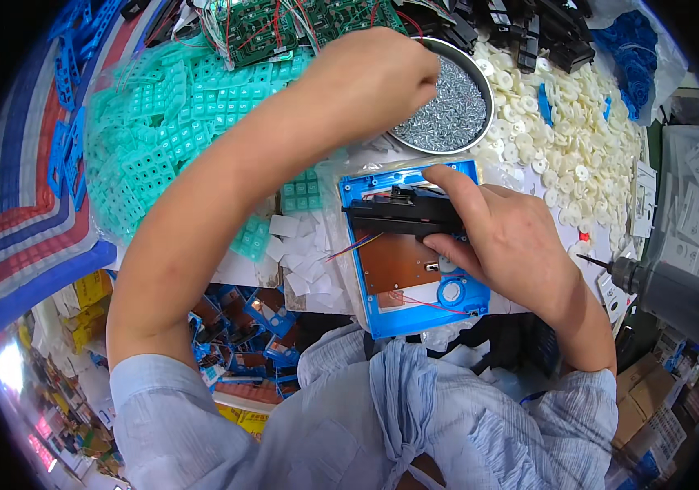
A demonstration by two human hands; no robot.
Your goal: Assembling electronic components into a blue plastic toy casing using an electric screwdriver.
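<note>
A blue plastic casing (348, 237) lies in front of me, with a brown board (398, 265) and thin coloured wires inside. Across its upper part is a long black plastic part (406, 214), which my right hand (512, 233) grips between thumb and fingers. My left hand (378, 77) reaches over the left rim of a round metal bowl (488, 122) full of small silver screws (451, 110). Its fingers are curled closed, and whatever they hold is hidden.
Teal rubber keypads (170, 114) are heaped at the left, below green circuit boards (259, 33). White plastic discs (529, 147) pile up at the right, near an electric screwdriver (635, 273). Paper slips (304, 261) lie beside the casing. More blue casings (272, 314) sit below the table edge.
</note>
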